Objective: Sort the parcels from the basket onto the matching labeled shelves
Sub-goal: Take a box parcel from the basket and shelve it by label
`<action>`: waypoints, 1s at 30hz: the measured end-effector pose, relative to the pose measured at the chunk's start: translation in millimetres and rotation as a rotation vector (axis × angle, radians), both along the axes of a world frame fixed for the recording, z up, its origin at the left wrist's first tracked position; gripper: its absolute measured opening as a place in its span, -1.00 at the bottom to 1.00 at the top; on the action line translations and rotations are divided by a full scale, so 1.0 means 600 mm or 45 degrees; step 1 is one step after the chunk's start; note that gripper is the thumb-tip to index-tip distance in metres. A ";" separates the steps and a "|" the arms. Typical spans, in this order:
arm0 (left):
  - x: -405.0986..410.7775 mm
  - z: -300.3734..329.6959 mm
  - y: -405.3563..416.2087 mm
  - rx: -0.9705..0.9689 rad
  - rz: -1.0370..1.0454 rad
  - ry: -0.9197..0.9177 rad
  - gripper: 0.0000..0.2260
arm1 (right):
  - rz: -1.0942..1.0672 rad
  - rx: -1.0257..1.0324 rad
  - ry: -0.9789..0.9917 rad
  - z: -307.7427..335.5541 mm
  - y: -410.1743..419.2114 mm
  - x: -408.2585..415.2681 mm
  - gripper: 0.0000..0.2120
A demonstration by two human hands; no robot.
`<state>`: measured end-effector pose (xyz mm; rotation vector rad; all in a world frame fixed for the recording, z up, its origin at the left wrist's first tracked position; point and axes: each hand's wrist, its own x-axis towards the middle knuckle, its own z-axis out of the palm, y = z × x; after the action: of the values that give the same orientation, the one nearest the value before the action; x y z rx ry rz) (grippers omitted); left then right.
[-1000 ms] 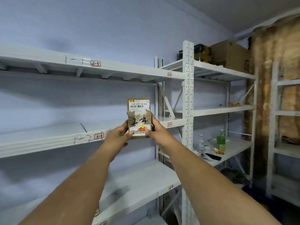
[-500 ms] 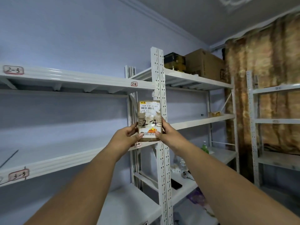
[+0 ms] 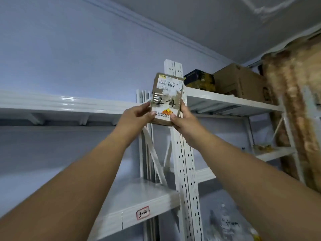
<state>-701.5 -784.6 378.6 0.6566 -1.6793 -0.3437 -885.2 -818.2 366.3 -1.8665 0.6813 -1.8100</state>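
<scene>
We face the white shelving unit (image 3: 180, 153), its perforated upright our landmark. Left of the upright runs the upper shelf (image 3: 69, 105); below it, the lower shelf carries a tag reading 3-4 (image 3: 142, 212). In front of the upright's top, we hold up the brown parcel (image 3: 167, 99) marked 2-4, left hand (image 3: 134, 117) and right hand (image 3: 182, 120) each pinching a lower corner. To place it well, we judge, we should lift it over the upper shelf's edge just left of the upright, keeping both pinches firm until it lies flat.
</scene>
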 end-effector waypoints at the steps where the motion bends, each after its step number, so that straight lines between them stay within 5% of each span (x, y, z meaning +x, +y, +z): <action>1: -0.010 0.026 -0.008 -0.054 0.065 -0.020 -0.58 | 0.017 -0.041 0.005 0.034 -0.010 -0.009 -0.40; 7: -0.056 0.124 -0.065 -0.265 0.415 -0.175 -0.69 | -0.116 -0.171 0.090 0.160 -0.086 -0.029 -0.52; 15: -0.042 0.203 -0.173 -0.134 1.209 -0.370 -0.71 | -0.340 -0.339 0.526 0.228 -0.173 0.012 -0.60; 19: -0.021 0.224 -0.213 0.061 1.365 -0.386 -0.80 | -0.488 -0.264 0.747 0.252 -0.225 0.042 -0.61; 30: -0.016 0.239 -0.257 0.208 1.635 -0.462 -0.57 | -0.900 -0.185 1.193 0.268 -0.260 0.066 -0.45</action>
<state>-711.0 -938.6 522.2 1.8181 -1.2297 0.5960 -845.6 -974.5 527.2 -2.8109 1.7369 -1.2095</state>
